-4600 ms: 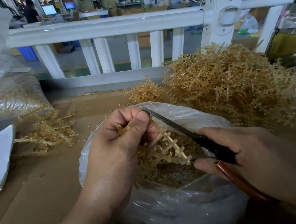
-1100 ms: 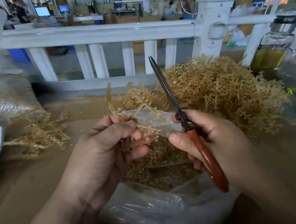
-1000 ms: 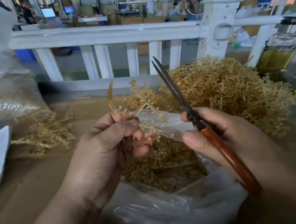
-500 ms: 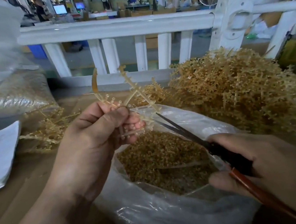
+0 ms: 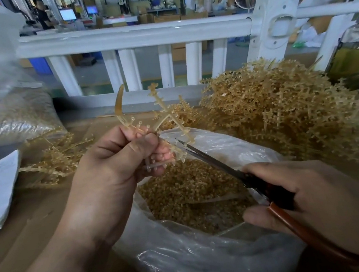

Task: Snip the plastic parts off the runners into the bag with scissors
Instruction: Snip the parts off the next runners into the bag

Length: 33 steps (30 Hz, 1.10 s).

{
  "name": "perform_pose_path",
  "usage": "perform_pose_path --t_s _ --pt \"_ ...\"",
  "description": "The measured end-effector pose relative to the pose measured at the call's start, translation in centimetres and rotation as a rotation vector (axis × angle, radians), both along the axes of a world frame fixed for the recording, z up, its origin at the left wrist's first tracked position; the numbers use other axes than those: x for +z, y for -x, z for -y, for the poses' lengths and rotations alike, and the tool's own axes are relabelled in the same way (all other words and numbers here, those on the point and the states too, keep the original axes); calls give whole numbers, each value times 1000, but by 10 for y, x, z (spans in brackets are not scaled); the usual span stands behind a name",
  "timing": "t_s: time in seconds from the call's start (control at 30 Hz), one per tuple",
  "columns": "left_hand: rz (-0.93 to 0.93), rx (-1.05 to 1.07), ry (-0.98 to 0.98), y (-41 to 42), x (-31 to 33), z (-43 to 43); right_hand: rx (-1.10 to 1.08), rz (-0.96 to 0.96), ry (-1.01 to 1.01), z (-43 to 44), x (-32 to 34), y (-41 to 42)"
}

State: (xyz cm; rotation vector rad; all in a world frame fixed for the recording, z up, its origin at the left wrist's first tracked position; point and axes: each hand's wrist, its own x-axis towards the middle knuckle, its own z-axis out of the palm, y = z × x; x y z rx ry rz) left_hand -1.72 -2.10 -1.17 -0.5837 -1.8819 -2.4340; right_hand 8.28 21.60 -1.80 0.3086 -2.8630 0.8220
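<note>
Head view: the left hand [image 5: 119, 164] is closed in a pinch, thumb over fingers, on the stem of a tan plastic runner [image 5: 167, 117], holding it upright above the open clear bag [image 5: 208, 254]. The right hand [image 5: 313, 192] is wrapped round the red handles of the scissors [image 5: 212, 161]; the blades look slightly parted, tips touching or just beside the runner's lower branch. Snipped parts [image 5: 186, 192] already fill the bag. To cut well, keep the branch directly over the bag mouth, set the blades close against the runner spine, and keep the left fingertips [image 5: 165, 155] clear of the tips. The pile of uncut runners [image 5: 282, 107] lies behind the bag, to the right.
</note>
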Motion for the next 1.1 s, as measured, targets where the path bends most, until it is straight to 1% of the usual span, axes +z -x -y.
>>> perform_pose_path --t_s 0.07,0.2,0.3,0.53,0.63,1.1 --pt "-4 -2 1 1 0 1 5 -15 8 -3 5 0" --pt "-18 -13 3 2 -1 3 -20 34 -124 -2 22 -5" --pt "-20 7 12 3 -3 3 -31 37 -130 0 26 -6" --pt "-25 23 40 2 -2 4 -59 111 -116 -1 30 -7" --pt "-31 34 57 2 -1 3 -40 133 -116 -2 29 -6" --pt "-33 58 77 1 0 2 -42 58 -132 -6 24 -5"
